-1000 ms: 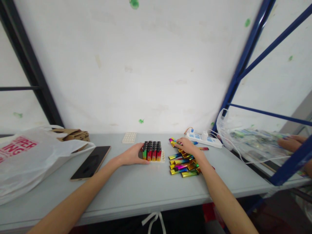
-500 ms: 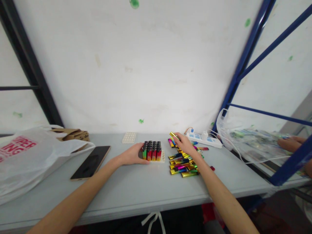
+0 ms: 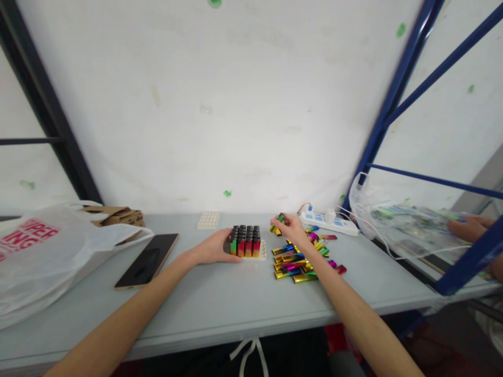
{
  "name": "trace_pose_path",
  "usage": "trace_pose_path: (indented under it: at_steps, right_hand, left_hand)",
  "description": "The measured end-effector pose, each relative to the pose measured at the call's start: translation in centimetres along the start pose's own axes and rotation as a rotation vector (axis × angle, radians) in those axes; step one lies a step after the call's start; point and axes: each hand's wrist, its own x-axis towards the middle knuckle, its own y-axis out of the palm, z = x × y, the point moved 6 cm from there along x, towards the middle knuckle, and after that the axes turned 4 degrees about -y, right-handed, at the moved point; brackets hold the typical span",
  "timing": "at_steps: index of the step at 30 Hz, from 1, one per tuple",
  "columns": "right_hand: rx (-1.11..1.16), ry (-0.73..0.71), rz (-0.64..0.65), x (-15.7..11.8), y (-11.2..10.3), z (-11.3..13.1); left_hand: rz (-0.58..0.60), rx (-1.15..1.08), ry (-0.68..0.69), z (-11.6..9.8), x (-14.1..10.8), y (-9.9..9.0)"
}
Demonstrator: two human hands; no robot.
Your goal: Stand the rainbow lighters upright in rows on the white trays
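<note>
Several lighters (image 3: 245, 245) with black tops and red-to-yellow bodies, one of them green, stand upright in close rows in a white tray (image 3: 263, 251). My left hand (image 3: 214, 247) is wrapped round the left side of this block, thumb at the front; its other fingers are partly hidden behind. My right hand (image 3: 291, 229) is raised at the far end of a loose pile of shiny lighters (image 3: 294, 266), gold, pink, blue and green. Between its thumb and fingers it pinches one lighter (image 3: 280, 217), its dark greenish end pointing up.
A second white tray (image 3: 208, 220) with round holes lies near the wall. On the left are a phone (image 3: 148, 260), a white plastic bag (image 3: 58, 251) and cardboard (image 3: 118, 214). At right stand a power strip (image 3: 330, 222) and a blue frame post (image 3: 377, 141). Another person's hand (image 3: 469, 228) is beyond.
The lighter in my right hand has turned from slanting gold-side out to more upright, with its dark end up. My left hand stays on the block of lighters.
</note>
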Motion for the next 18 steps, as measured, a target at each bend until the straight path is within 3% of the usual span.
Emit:
trace_pose_path:
  at_steps: [5, 9, 12, 15, 18]
  right_hand:
    - [0.048, 0.022, 0.035, -0.2, 0.4, 0.4]
    - [0.315, 0.048, 0.145, -0.7, 1.8, 1.9]
    - [0.429, 0.126, 0.154, -1.0, 2.6, 2.2]
    - [0.358, 0.205, 0.101, -1.0, 2.8, 1.4]
    - [0.143, 0.171, 0.054, -1.0, 2.5, 0.9]
  left_hand:
    - [0.012, -0.016, 0.013, -0.1, 0.0, 0.0]
    - [0.01, -0.023, 0.014, -0.2, 0.0, -0.1]
    - [0.007, -0.04, 0.02, -0.2, 0.0, 0.0]
    - [0.009, -0.049, 0.025, -0.2, 0.0, 0.0]
    - [0.008, -0.042, 0.027, -0.2, -0.1, 0.0]
